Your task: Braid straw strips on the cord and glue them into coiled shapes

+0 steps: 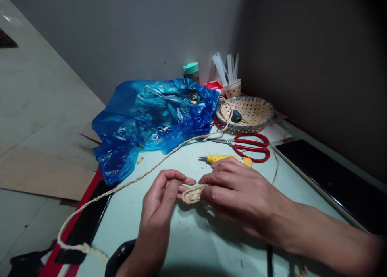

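Observation:
A small flattened coil of braided straw cord is between my hands, above the pale green tabletop. My right hand grips its right end between thumb and fingers, and that end is hidden. At its left end, my left hand has loosely bent fingers reaching toward the coil, with the thumb apart from it. Whether those fingertips touch the coil is hard to tell. Just beyond my right hand lies a yellow-handled tool with a dark pointed tip. Red-handled scissors rest behind it.
A long twisted straw cord runs from the woven basket across to the left table edge. A blue plastic bag fills the back left. A paper cup holds clear sticks beside a green-lidded bottle. A black flat panel lies right.

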Demonstrator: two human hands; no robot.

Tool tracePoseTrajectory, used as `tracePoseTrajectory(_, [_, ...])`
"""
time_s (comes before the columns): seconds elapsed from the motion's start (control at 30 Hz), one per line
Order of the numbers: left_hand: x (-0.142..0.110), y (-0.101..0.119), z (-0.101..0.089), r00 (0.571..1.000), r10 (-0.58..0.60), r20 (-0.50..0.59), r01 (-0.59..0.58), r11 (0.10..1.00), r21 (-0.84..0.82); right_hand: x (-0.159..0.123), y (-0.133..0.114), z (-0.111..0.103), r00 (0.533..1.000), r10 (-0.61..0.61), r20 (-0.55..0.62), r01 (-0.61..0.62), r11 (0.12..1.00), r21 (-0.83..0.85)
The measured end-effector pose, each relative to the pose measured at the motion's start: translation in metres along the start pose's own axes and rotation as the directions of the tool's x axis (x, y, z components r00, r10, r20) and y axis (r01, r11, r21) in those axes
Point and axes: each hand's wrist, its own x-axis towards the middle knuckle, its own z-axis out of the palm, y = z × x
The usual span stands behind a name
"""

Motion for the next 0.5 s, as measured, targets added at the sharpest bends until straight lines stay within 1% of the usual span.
tracePoseTrajectory(0.03, [0.001,0.001,-0.001,1.0,-0.021,0.012,0.021,1.0,-0.015,-0.001,0.001,0.001,1.0,-0.029,0.004,0.029,0.999,-0.034])
tracePoseTrajectory(0.07, [0.002,0.003,-0.002,0.998,-0.045,0.048,0.046,0.999,-0.019,-0.001,0.0,0.001,0.998,-0.06,0.001,0.06,0.996,-0.061])
tracePoseTrajectory(0.1, [0.003,0.003,-0.003,0.991,-0.079,0.111,0.081,0.997,-0.018,-0.001,0.0,0.001,0.996,-0.089,-0.007,0.088,0.993,-0.079])
tracePoseTrajectory(0.13, [0.003,0.004,-0.004,0.973,-0.118,0.197,0.124,0.992,-0.015,0.0,-0.002,0.001,0.994,-0.109,-0.011,0.108,0.991,-0.085])
tracePoseTrajectory(0.2, [0.004,0.004,-0.006,0.911,-0.189,0.368,0.201,0.98,0.006,0.003,-0.005,-0.003,0.992,-0.126,-0.003,0.126,0.99,-0.07])
tracePoseTrajectory(0.23, [0.004,0.004,-0.006,0.878,-0.217,0.426,0.233,0.972,0.015,0.005,-0.006,-0.006,0.991,-0.13,0.011,0.13,0.99,-0.056])
tracePoseTrajectory(0.27, [0.005,0.003,-0.006,0.852,-0.244,0.463,0.264,0.964,0.022,0.007,-0.007,-0.009,0.991,-0.129,0.037,0.131,0.99,-0.042])
tracePoseTrajectory(0.3, [0.005,0.003,-0.005,0.834,-0.27,0.481,0.295,0.955,0.026,0.008,-0.008,-0.012,0.989,-0.128,0.071,0.131,0.991,-0.033])
tracePoseTrajectory(0.37, [0.006,0.003,-0.003,0.81,-0.317,0.493,0.345,0.938,0.037,0.009,-0.009,-0.016,0.985,-0.14,0.1,0.144,0.989,-0.032])
tracePoseTrajectory(0.5, [0.007,0.0,-0.001,0.798,-0.34,0.497,0.393,0.919,-0.002,0.008,-0.007,-0.021,0.985,-0.119,0.121,0.124,0.992,-0.031])
